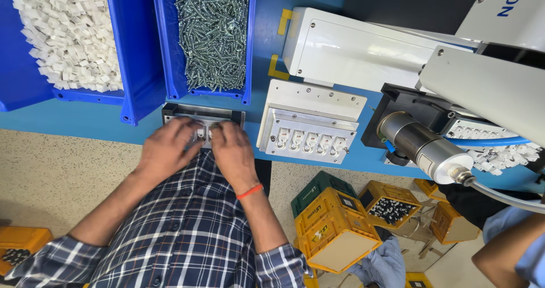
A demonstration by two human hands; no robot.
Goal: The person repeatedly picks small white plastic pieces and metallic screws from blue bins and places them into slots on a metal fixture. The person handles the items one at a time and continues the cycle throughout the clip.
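On the blue bench, your left hand and right hand rest curled, fingers pinching small white pieces into the grey fixture at twelve o'clock, apparently mid-loading; screws bin beyond.

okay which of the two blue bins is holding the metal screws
The right-hand blue bin, directly above the hands; it is full of grey screws. The left one holds small white parts.

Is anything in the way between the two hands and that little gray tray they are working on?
Nothing visible is. The left hand and the right hand both rest right on the gray tray at the table's edge. The bin of screws sits behind it, and the white tray lies off to the side.
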